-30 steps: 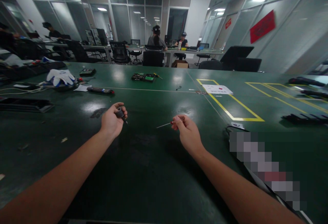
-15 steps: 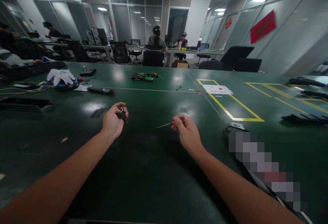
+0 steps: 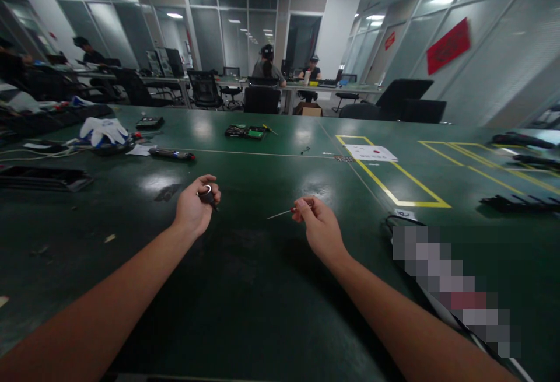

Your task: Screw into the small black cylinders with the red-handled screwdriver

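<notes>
My left hand is closed around a small dark object with a shiny round rim. A narrow tip sticks out of its lower end; its kind is not clear. To the right, my right hand grips a thin screwdriver between thumb and fingers. Its slim metal shaft points left toward the other hand, and a bit of red shows at the fingertips. Most of the handle is hidden in the fingers. Both hands are held above the green tabletop, with a gap between them.
At the back left lie white gloves, a dark pen-shaped tool and a black tray. Green circuit boards sit farther back. Yellow tape and a paper sheet are on the right. People sit at far desks.
The dark object in my left hand has turned slightly and the fingers have shifted a little. My right hand keeps its place with the screwdriver.
</notes>
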A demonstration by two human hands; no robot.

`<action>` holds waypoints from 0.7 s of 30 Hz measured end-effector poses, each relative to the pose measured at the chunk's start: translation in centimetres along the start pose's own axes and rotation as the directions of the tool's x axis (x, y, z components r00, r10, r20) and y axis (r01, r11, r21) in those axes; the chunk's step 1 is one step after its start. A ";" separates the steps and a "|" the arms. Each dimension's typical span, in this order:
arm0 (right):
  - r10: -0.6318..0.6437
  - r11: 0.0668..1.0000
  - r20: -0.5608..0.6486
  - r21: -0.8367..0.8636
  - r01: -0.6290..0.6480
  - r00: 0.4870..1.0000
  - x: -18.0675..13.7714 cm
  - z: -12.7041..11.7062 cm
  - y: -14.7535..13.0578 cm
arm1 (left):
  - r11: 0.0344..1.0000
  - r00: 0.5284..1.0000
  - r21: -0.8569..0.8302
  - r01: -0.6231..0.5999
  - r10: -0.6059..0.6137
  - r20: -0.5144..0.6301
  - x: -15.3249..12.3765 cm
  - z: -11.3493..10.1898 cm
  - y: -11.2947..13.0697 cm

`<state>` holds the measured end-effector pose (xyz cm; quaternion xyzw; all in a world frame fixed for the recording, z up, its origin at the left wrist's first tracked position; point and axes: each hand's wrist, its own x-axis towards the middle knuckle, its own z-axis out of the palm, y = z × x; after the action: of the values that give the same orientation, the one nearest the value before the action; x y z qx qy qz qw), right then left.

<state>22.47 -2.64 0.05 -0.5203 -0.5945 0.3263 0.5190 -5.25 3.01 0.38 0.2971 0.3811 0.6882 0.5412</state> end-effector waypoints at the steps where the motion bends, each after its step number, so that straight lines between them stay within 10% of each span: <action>1: 0.002 1.000 0.001 0.003 -0.002 1.000 0.0 0.0 0.0 | 1.000 1.000 0.000 -0.002 0.002 0.002 0.0 0.0 0.0; 21: 0.014 1.000 0.000 -0.021 -0.014 1.000 -0.1 0.0 -0.2 | 1.000 0.999 0.006 -0.013 0.012 0.042 -0.1 -0.1 -0.3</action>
<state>22.44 -2.74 0.19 -0.5299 -0.5943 0.3235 0.5113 -5.15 2.94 0.05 0.3156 0.3698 0.6840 0.5439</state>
